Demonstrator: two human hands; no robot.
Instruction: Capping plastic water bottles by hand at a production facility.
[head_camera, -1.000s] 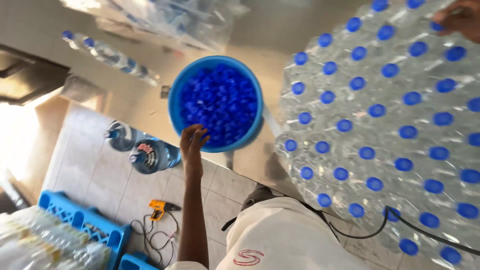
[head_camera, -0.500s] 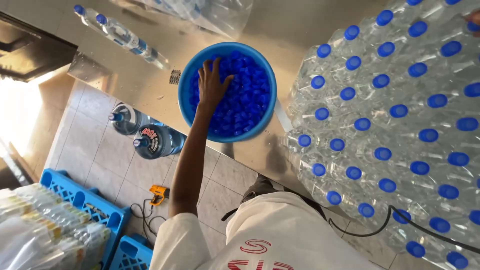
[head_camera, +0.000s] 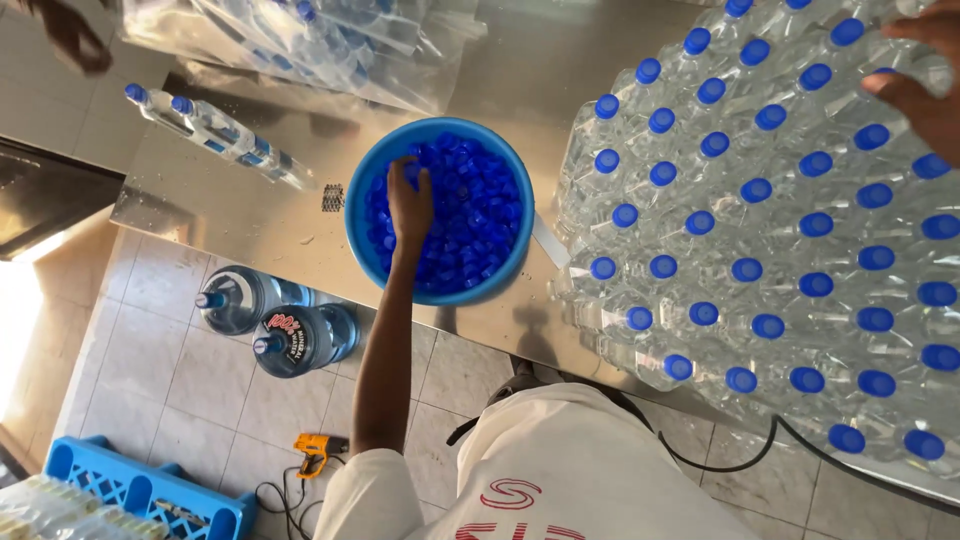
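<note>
A steel table (head_camera: 260, 190) fills most of the view, and the largest thing on it is a dense block of clear, blue-capped bottles (head_camera: 770, 240) covering its right part. The person's right hand (head_camera: 925, 95) rests open on bottle tops at the far corner of that block, fingers spread and gripping nothing. Left of the block, close to the table's near edge, stands a round blue basin (head_camera: 360, 240) heaped with loose blue caps (head_camera: 480, 220). The left hand (head_camera: 410, 205) is sunk into the heap, fingers curled down among the caps; whether it has closed on any cannot be told. The caps look light, stiff and smooth, likely to slide and spill from a loose fist, so they seem best scooped in a cupped palm or pinched singly by the ribbed rim. Bare steel lies open left of and beyond the basin; on the right the bottles crowd close, and below the edge two big water jugs (head_camera: 290, 325) lie on the tiled floor.
</note>
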